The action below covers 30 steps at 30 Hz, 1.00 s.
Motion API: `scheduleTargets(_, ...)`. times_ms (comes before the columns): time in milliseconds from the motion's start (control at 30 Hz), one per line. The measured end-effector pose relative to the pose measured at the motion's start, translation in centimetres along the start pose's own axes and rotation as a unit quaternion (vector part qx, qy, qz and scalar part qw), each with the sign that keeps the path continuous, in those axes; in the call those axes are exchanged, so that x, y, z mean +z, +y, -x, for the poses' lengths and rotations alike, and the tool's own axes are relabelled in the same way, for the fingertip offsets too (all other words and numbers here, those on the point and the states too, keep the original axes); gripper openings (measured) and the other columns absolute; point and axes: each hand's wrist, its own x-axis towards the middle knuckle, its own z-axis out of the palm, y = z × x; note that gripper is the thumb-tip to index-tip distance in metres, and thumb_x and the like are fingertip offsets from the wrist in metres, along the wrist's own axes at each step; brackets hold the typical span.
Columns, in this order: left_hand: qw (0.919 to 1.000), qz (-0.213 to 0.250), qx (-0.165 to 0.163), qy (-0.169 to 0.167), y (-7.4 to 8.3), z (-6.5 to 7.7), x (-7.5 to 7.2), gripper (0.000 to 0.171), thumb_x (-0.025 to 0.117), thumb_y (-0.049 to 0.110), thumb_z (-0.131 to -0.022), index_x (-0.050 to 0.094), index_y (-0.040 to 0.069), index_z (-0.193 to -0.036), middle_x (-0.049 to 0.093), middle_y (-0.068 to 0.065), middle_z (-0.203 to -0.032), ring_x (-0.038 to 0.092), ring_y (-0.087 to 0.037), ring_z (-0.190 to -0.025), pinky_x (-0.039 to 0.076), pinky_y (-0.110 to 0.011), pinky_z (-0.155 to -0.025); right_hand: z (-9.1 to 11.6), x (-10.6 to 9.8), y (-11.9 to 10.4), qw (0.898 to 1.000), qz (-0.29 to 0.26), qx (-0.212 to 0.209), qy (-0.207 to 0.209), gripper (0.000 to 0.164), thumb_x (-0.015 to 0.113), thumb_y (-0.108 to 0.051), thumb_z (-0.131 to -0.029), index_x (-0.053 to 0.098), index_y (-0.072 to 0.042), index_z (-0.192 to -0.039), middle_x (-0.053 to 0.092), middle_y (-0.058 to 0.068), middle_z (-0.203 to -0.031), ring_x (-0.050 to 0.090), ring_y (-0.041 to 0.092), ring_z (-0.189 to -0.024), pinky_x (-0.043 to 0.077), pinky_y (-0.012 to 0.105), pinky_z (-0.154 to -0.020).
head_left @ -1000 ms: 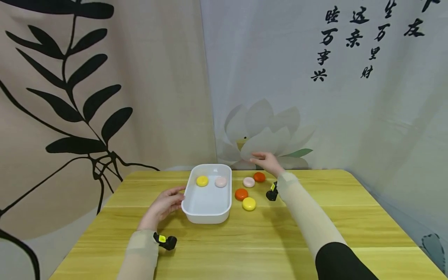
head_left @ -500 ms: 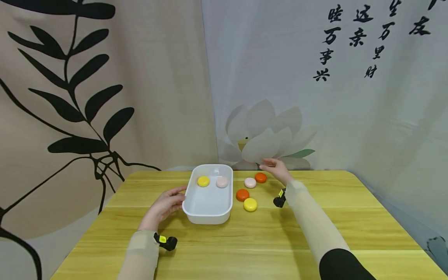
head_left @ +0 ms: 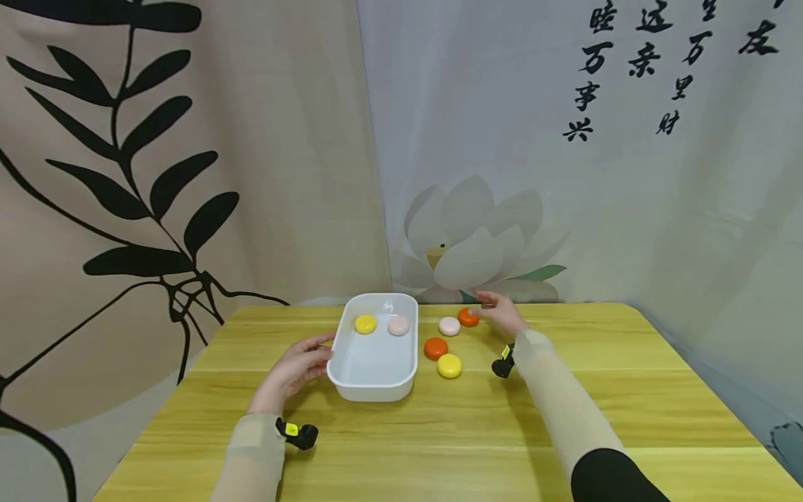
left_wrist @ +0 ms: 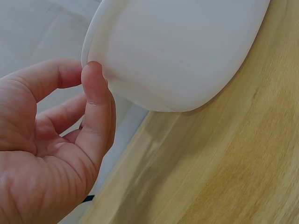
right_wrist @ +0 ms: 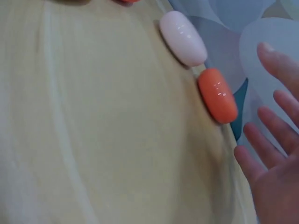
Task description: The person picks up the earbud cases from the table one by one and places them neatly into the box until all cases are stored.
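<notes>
At the left side of a white plastic tray, my left hand has its fingertips on the rim. In the left wrist view, the thumb and a finger of the left hand pinch the tray's edge. Inside the tray lie a glossy yellow rounded disc and a pale pink one. My right hand is at the far edge of the table, its fingers spread close beside an orange disc. A pale pink disc lies just beyond that one.
Another orange disc and a yellow disc lie on the wooden table right of the tray. A printed cloth backdrop hangs behind the table's far edge.
My right hand has moved right and lowered toward the far orange disc, its fingers now beside it. My left hand and the tray stay in place.
</notes>
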Motion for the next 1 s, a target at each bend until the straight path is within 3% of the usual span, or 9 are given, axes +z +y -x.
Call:
scheduleTargets(333,1.0,0.001,0.002,-0.001,0.0,0.0,0.0,0.055,0.057,0.002,-0.094,0.036,-0.008,-0.144,0.057,-0.01,-0.101,0.061,-0.014,-0.08,0.054,-0.024,-0.072,-0.3,0.6,1.3,1.0,-0.007,0.006,-0.006,0.07,0.071,-0.016,-0.089,0.036,-0.001,-0.148,0.034,0.019,-0.151,0.033,0.037,-0.137,0.028,0.047,-0.111)
scheduleTargets(667,1.0,0.004,-0.004,0.005,-0.2,-0.1,0.2,0.054,0.056,0.001,-0.094,0.038,-0.006,-0.144,0.056,-0.018,-0.107,0.06,-0.018,-0.081,0.054,-0.025,-0.072,-0.2,1.2,1.4,1.0,-0.006,0.016,-0.012,0.074,0.073,-0.017,-0.088,0.034,0.003,-0.147,0.033,0.022,-0.151,0.031,0.037,-0.138,0.026,0.045,-0.112)
scheduleTargets(1000,0.9999,0.003,-0.008,0.008,-0.2,-0.1,0.0,0.055,0.058,0.003,-0.094,0.038,-0.005,-0.145,0.057,-0.011,-0.102,0.061,-0.015,-0.079,0.054,-0.025,-0.072,-0.3,1.9,0.8,0.999,0.041,0.018,-0.013,0.067,0.069,-0.011,-0.091,0.035,0.006,-0.146,0.034,0.022,-0.15,0.03,0.037,-0.138,0.025,0.046,-0.113)
